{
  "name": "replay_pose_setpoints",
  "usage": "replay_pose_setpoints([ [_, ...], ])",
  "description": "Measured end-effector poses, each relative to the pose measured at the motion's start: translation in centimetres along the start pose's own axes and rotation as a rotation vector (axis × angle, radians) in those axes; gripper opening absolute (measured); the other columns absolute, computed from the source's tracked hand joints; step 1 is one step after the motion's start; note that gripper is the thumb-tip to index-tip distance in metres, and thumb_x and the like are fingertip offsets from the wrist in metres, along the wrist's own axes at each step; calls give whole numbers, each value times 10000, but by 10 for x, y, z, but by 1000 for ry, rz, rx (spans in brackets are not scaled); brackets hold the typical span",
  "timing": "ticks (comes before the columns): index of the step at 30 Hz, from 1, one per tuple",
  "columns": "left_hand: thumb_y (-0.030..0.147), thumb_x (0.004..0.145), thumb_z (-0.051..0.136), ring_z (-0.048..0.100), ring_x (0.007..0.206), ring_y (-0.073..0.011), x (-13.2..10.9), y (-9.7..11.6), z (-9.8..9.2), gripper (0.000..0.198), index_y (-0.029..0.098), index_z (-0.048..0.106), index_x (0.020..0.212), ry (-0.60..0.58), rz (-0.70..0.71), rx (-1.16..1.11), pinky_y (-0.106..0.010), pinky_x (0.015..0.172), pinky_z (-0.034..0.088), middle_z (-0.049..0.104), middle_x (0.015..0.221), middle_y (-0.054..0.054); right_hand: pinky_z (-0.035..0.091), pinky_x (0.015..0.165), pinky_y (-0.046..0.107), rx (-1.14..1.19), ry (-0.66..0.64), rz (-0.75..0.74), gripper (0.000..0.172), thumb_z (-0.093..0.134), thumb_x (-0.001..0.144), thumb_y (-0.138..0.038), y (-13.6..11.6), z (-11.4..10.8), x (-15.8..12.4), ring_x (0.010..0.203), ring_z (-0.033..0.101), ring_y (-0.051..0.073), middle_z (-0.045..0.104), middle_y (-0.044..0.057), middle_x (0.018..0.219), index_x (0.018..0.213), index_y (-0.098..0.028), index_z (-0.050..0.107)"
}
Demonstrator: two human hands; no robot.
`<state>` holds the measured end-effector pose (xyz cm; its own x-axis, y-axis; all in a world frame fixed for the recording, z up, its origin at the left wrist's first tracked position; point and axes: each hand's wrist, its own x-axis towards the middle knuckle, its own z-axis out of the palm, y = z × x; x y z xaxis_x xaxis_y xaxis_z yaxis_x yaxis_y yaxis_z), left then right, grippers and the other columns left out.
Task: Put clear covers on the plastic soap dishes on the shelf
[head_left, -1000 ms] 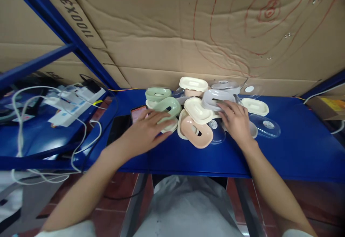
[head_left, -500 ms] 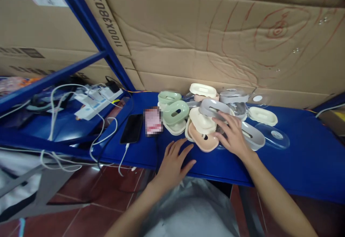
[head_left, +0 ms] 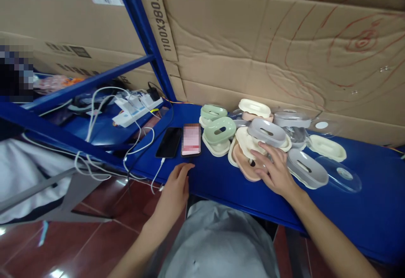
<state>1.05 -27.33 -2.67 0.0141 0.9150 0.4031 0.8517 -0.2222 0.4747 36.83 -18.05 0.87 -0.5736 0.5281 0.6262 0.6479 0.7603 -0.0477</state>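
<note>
My right hand (head_left: 276, 171) rests with spread fingers over a pile of oval soap dishes; its fingertips lie on or just above a cream piece (head_left: 245, 142) and a peach slotted tray (head_left: 242, 164). Beside the fingers sits a grey slotted tray (head_left: 267, 132). Another grey slotted tray (head_left: 308, 168) lies right of that hand. Two green trays (head_left: 220, 130) stack on cream bases at the pile's left. My left hand (head_left: 175, 187) is empty at the table's front edge, fingers stretched and close together, just below a phone with a lit, blurred-out screen (head_left: 191, 140).
A dark phone (head_left: 168, 142) with a white cable lies on the blue table (head_left: 344, 214). Clear plastic lids (head_left: 344, 174) lie at the right and back. A white power strip (head_left: 136, 111) with tangled cables sits left, past a blue frame post (head_left: 142, 29). Cardboard (head_left: 228, 37) walls the back.
My left hand has moved left, away from the dishes toward the phones, and its fingers have drawn together. The right hand stays on the pile. The camera view has turned left.
</note>
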Motion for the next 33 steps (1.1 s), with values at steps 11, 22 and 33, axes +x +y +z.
replay_pose_setpoints([
  [11, 533, 1031, 647, 585, 1278, -465, 34, 3, -6, 542, 157, 697, 1419, 100, -97, 508, -609, 975, 494, 562, 1501, -241, 390, 1122, 520, 21, -51, 43, 497, 525, 1099, -350, -2, 1, -1, 1436, 523, 358, 486, 180, 1610, 1589, -284, 476],
  [22, 543, 1045, 616, 592, 1300, -432, 36, 3, -2, 586, 155, 629, 1484, 119, -125, 429, -588, 1030, 460, 606, 1480, -221, 393, 1123, 502, -18, -93, -38, 445, 551, 1096, -353, -13, 4, 1, 1391, 560, 325, 596, 160, 1539, 1530, -256, 544],
  [33, 402, 1086, 583, 609, 1339, -362, 69, 66, 26, 465, 184, 557, 1495, -43, 366, 140, -512, 1067, 521, 624, 1488, -186, 352, 1126, 500, -179, -58, 22, 490, 660, 1046, -467, -41, 6, 9, 1306, 619, 327, 699, 150, 1405, 1477, -241, 604],
])
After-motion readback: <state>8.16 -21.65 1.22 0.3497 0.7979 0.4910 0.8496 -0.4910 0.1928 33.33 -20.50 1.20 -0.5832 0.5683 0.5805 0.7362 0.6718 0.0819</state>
